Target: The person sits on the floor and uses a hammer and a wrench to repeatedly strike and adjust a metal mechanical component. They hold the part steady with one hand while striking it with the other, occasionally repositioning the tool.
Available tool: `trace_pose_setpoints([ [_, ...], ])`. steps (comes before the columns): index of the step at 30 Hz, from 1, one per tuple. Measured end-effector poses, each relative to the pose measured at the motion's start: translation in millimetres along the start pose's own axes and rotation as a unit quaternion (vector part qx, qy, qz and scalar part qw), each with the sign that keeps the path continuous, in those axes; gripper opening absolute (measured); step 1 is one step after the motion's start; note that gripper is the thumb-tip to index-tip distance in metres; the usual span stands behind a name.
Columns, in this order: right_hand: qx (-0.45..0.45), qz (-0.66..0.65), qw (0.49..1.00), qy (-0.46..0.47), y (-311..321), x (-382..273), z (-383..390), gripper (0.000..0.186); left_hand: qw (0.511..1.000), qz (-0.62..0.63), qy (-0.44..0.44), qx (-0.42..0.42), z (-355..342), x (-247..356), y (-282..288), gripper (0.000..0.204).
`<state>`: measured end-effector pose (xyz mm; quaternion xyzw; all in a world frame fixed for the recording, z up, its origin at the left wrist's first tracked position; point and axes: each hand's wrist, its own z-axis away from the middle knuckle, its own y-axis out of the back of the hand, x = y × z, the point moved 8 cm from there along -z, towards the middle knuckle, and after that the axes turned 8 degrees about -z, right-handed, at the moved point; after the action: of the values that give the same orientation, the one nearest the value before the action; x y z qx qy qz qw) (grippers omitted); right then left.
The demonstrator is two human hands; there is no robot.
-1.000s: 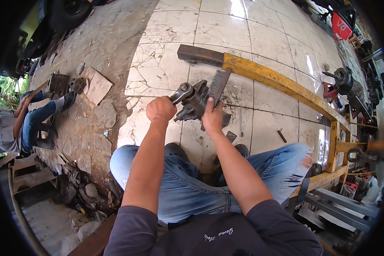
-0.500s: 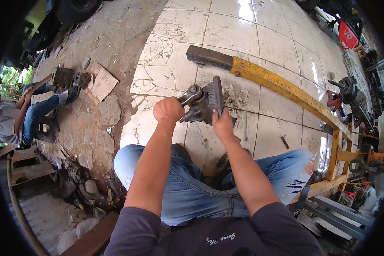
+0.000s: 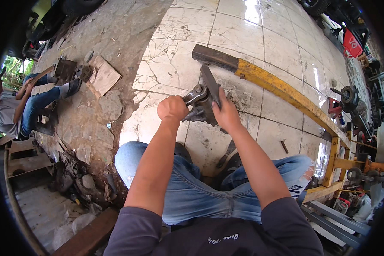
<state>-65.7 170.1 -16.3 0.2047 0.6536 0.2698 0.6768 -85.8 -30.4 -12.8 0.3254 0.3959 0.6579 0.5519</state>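
My left hand (image 3: 172, 107) is closed round the lever arm of a greasy grey metal part (image 3: 207, 113), which looks like a steering gearbox. A large nut (image 3: 198, 88) sits at the arm's far end. In my right hand (image 3: 227, 114) is a brush with a long dark back (image 3: 210, 84), gripped near its close end. It leans over the part's right side, far end tipped left. Its bristles are mostly hidden now. The part is between my knees, above the dirty tiles; whether it touches the floor I cannot tell.
A yellow hoist beam (image 3: 281, 87) with a dark end crosses the floor beyond my hands and runs right. A short rusty rod (image 3: 284, 146) and a dark-handled tool (image 3: 226, 154) lie on the tiles. Another person (image 3: 34, 102) sits at the left near flattened cardboard (image 3: 107, 77).
The brush has shifted slightly away from me and tilted left, with my right hand farther forward on it. My left hand keeps its grip. The whole view has shifted a little.
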Motion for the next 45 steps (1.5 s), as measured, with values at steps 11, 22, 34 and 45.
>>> trace_pose_setpoints([
  [11, 0.08, -0.095, 0.988, -0.089, 1, -14, 11, 0.06, 1.0, -0.001, 0.006, -0.01, 2, -2, 1, 0.027],
  [22, 0.214, -0.177, 0.954, -0.116, -23, 53, 53, 0.059, 1.0, -0.01, 0.009, -0.001, -3, 2, -5, 0.027],
  [34, 0.253, -0.267, 0.904, -0.216, -54, 121, 71, 0.052, 0.999, -0.005, 0.043, 0.005, 13, 4, -13, 0.031],
  [45, 0.19, -0.253, 0.916, -0.247, -49, 114, 77, 0.053, 0.997, -0.017, 0.077, -0.001, 25, 10, -35, 0.031],
])
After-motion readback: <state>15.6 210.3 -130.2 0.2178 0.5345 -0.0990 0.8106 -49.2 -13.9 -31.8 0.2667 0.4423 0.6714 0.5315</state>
